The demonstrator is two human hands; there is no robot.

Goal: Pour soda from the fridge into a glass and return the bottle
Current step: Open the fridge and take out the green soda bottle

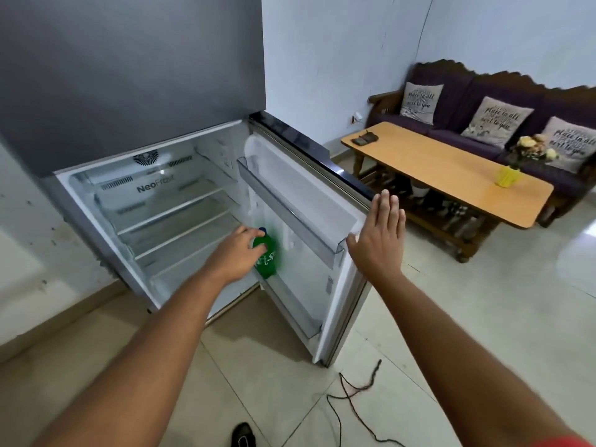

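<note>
Pale floor tiles (451, 317) and white walls surround an open fridge (154, 201), with a sofa (503, 101) behind a wooden bench (445, 169).
Inside the fridge door (322, 221), a green soda bottle (269, 253) stands in the lower rack; the left hand (237, 253) wraps around its neck, while the right hand (380, 233) is spread flat, fingers straight, against the door's edge. A black cable (351, 398) trails across the tiles.

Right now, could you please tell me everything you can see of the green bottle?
The bottle is green translucent plastic with a blue cap and white lettering. It stands roughly upright in the open fridge door's lower rack, below the clear upper bin. The left hand is on its left side near the neck; whether the grip has closed is unclear.
</note>
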